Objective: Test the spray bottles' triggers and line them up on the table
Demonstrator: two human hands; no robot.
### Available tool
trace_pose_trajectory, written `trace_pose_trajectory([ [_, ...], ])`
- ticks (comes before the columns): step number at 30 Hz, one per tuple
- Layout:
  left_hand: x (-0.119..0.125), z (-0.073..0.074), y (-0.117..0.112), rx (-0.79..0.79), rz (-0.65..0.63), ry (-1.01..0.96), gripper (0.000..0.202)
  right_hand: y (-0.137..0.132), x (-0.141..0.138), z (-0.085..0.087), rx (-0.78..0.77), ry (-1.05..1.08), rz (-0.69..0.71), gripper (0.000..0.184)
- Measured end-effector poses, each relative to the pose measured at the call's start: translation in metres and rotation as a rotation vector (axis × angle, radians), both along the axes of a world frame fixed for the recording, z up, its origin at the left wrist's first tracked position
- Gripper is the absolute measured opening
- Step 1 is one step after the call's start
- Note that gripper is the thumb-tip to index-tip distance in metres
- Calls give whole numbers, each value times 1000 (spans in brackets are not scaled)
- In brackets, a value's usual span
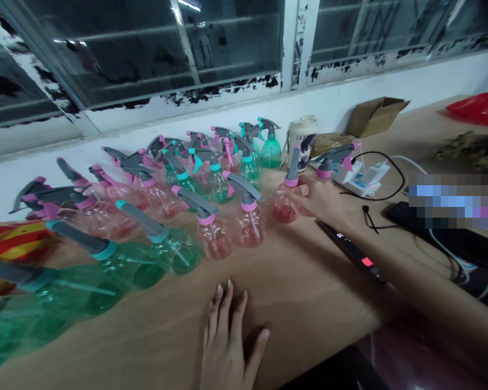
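Observation:
Several pink and green spray bottles with grey triggers stand in rows on a wooden table. My left hand lies flat on the table near the front edge, fingers stretched out, holding nothing. My right hand reaches out to the right end of the rows and is wrapped round a pink spray bottle that stands upright on the table. Another pink bottle shows just behind that hand. A pink bottle and a green bottle stand nearest my left hand.
A white cup, a cardboard box and a white power strip with a black cable sit behind my right hand. A dark phone lies under my right forearm. Red-yellow cloth lies at the left, a red bag far right.

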State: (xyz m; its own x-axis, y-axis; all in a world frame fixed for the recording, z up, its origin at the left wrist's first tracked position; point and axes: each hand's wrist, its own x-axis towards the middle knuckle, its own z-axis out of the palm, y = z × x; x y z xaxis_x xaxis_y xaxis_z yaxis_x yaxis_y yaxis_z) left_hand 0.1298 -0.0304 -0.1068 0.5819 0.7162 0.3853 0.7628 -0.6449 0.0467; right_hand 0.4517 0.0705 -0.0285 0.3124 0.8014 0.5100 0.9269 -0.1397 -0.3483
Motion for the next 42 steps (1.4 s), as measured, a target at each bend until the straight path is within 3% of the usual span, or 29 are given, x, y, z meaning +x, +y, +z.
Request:
trace_pose_trajectory([
  [5, 1, 1, 0, 10, 0, -14, 54, -22, 4, 8, 55, 148, 195, 46],
  [9, 2, 2, -1, -14, 6, -14, 53, -57, 2, 10, 35, 208, 243, 40],
  [16, 6, 19, -10, -91, 28, -102, 51, -108, -27, 5, -33, 384, 433, 35],
  [22, 15, 30, -26, -268, 15, -287, 72, -122, -61, 8, -143, 377, 680, 25],
  [26, 20, 19, -29, -400, 51, -454, 92, -123, -82, 9, -187, 376, 874, 16],
  [30, 20, 10, -30, -546, 20, -617, 87, -119, -97, 10, -94, 328, 1009, 10],
  [33, 18, 11, -30, -600, 43, -669, 82, -119, -105, 11, -51, 322, 992, 21],
  [36, 19, 14, -29, -565, 114, -666, 77, -120, -113, 12, -80, 468, 869, 58],
  [38, 22, 13, -30, -539, 113, -640, 77, -119, -119, 12, -99, 594, 826, 72],
  [40, 27, 9, -31, -517, 107, -619, 79, -118, -126, 12, -86, 703, 836, 72],
  [42, 31, 6, -33, -494, 126, -605, 82, -115, -130, 12, -64, 768, 854, 58],
])
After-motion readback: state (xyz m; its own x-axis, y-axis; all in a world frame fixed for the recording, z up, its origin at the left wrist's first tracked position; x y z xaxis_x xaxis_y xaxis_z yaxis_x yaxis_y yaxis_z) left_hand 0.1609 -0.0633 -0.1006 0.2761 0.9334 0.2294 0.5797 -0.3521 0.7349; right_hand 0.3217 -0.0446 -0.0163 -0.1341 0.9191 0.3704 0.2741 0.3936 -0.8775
